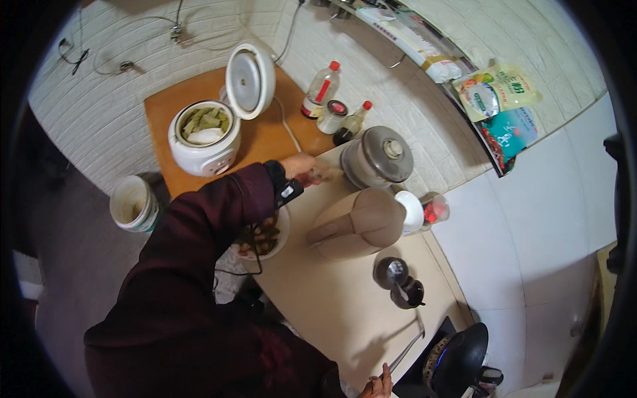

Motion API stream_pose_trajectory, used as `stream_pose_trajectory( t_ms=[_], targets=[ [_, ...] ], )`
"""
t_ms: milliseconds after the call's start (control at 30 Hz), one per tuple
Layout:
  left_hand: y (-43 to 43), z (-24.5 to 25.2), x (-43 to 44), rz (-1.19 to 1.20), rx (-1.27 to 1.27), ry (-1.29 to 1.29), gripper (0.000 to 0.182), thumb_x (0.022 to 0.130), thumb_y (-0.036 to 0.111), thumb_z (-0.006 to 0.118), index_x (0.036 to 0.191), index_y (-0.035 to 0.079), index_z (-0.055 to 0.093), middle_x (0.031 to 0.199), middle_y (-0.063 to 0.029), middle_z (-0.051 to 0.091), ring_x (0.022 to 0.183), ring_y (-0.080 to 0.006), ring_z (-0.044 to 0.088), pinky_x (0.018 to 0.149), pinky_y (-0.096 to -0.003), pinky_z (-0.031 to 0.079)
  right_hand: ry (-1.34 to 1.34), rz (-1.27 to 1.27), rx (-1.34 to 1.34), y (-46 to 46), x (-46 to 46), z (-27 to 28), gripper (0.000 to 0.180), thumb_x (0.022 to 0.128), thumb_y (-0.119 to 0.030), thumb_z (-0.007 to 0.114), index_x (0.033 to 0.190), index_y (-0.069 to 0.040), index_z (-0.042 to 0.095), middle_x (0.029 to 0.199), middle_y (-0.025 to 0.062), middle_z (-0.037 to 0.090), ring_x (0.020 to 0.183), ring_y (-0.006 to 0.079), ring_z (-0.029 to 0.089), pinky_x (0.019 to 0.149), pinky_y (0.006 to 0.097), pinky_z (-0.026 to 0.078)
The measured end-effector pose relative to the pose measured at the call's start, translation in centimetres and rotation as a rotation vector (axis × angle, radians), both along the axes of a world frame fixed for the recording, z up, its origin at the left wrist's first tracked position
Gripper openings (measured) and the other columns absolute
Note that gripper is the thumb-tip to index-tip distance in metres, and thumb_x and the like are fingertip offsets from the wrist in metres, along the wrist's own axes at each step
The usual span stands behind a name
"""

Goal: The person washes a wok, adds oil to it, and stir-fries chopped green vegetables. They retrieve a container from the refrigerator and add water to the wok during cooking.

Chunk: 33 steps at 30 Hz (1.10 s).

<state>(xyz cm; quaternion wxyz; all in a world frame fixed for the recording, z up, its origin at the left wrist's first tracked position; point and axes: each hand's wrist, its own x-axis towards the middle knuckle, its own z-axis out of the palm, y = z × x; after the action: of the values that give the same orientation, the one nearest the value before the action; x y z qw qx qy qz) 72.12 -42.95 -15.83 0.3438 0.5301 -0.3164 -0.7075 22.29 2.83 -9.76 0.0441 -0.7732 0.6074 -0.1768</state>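
Observation:
My left hand [301, 167] is stretched out over the far part of the counter, beside a grey metal lidded pot [378, 156]. Motion blurs its fingers, so whether it holds anything is unclear. A black strap with a small device [288, 193] circles that wrist. Below the forearm, partly covered by it, sits a white bowl [285, 234] of chunky food. At the bottom edge my right hand [379, 385] grips the long handle of a metal cooking utensil [405, 352]. The utensil's far end points towards two small dark seasoning jars, one [408, 294] with a spoon in it.
A black wok [460, 363] tilts over a blue-flamed burner at lower right. A taupe air fryer [368, 219] stands mid-counter. An open rice cooker [204, 149] holding green food sits on a wooden table [259, 142], near bottles [323, 87]. Packets [497, 94] fill a wall shelf. A bucket [133, 204] stands left.

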Motion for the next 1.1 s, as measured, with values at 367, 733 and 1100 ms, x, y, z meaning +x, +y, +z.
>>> stream_pose_trajectory(
  t_ms=[367, 733, 1100],
  targets=[
    [16.5, 12.9, 4.9, 0.213, -0.383, 0.323, 0.027, 0.099, 0.022, 0.058, 0.12, 0.005, 0.065, 0.095, 0.0002, 0.063, 0.078, -0.0092, 0.066, 0.062, -0.0201, 0.052, 0.116, 0.005, 0.044, -0.6, -3.4, -8.9, 0.009, 0.076, -0.007, 0.064, 0.085, -0.007, 0.064, 0.137, 0.0156, 0.056, 0.107, 0.0361, 0.059, 0.089, 0.0465, 0.045],
    [34.8, 8.4, -5.8, -0.179, -0.552, 0.044, 0.034, 0.095, 0.02, 0.065, 0.126, 0.006, 0.065, 0.119, -0.0061, 0.066, 0.1, -0.011, 0.061, 0.091, -0.0257, 0.049, -0.072, 0.059, -0.042, -2.4, -2.1, -4.9, 0.024, 0.085, -0.007, 0.063, 0.109, -0.004, 0.068, 0.135, 0.0218, 0.056, 0.101, 0.0339, 0.065, 0.081, 0.0386, 0.052],
    [39.1, 7.5, -12.4, -0.578, -0.914, -0.224, 0.032, 0.09, 0.018, 0.067, 0.122, 0.01, 0.068, 0.117, -0.0134, 0.059, 0.099, -0.0213, 0.06, 0.08, -0.0302, 0.05, -1.149, 0.202, 0.506, -7.4, 14.1, 1.2, 0.034, 0.097, -0.017, 0.057, 0.122, 0.005, 0.053, 0.105, 0.0131, 0.064, 0.086, 0.0192, 0.062, 0.078, 0.032, 0.052]
  ],
)
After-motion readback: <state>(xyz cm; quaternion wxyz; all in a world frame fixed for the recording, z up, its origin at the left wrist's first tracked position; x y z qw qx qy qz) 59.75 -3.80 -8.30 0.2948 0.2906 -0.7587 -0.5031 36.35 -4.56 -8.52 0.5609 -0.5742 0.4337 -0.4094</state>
